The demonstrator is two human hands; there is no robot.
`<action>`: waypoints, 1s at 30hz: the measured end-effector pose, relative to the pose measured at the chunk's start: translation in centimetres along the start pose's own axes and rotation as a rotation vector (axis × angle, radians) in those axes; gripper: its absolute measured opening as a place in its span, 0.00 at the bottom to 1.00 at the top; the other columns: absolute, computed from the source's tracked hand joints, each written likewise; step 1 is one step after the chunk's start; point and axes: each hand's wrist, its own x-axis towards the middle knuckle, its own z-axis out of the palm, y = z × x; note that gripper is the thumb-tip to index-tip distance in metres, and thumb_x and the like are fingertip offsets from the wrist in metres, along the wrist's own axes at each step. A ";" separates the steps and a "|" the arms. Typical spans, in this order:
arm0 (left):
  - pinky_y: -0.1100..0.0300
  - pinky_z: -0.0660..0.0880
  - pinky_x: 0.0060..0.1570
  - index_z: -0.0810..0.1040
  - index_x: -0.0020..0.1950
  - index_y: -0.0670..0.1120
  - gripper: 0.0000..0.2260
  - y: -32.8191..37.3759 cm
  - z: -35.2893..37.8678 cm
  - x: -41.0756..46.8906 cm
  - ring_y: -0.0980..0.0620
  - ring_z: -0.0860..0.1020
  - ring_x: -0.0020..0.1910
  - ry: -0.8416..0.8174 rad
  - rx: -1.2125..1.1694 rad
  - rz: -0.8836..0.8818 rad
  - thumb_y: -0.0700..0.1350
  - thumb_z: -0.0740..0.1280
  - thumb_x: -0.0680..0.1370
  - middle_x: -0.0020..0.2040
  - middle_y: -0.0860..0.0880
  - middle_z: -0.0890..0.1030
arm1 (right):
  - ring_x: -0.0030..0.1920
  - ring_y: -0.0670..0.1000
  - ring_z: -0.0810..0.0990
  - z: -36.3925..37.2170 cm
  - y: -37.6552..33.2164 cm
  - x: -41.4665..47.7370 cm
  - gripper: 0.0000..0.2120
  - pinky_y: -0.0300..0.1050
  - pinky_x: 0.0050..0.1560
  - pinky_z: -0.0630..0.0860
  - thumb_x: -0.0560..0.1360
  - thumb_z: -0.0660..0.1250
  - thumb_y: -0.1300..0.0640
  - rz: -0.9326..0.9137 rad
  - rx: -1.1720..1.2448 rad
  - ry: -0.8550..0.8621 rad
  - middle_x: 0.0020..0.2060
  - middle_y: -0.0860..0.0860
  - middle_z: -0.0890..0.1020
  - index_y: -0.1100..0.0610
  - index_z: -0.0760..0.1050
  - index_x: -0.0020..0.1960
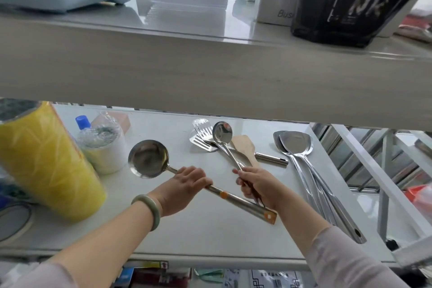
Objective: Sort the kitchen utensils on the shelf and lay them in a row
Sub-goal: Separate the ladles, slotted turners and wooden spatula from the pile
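My left hand (pixel 184 186) grips the handle of a big steel ladle (pixel 148 158), whose bowl points left and whose long handle runs down to the right over the white shelf (pixel 210 234). A smaller steel spoon ladle (pixel 222 133) is held by its dark handle in my right hand (pixel 257 188). Its bowl lies over a slotted turner (pixel 201 134) and beside a wooden spatula (pixel 244 146). Two steel spatulas (pixel 295 144) lie side by side at the right, handles toward me.
A yellow roll (pixel 44 163) and wrapped tape rolls (pixel 102 145) crowd the shelf's left side, with a blue-capped bottle (pixel 83 122) behind. The upper shelf board (pixel 210 77) hangs low overhead. A white frame (pixel 364 170) borders the right.
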 end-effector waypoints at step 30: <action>0.56 0.75 0.47 0.71 0.51 0.49 0.12 10.3 1.8 11.5 0.49 0.75 0.47 0.314 -0.172 -0.107 0.38 0.66 0.70 0.51 0.49 0.72 | 0.22 0.47 0.69 -4.8 1.9 -4.4 0.07 0.39 0.22 0.66 0.77 0.60 0.63 -0.306 -0.186 0.287 0.26 0.48 0.75 0.58 0.76 0.51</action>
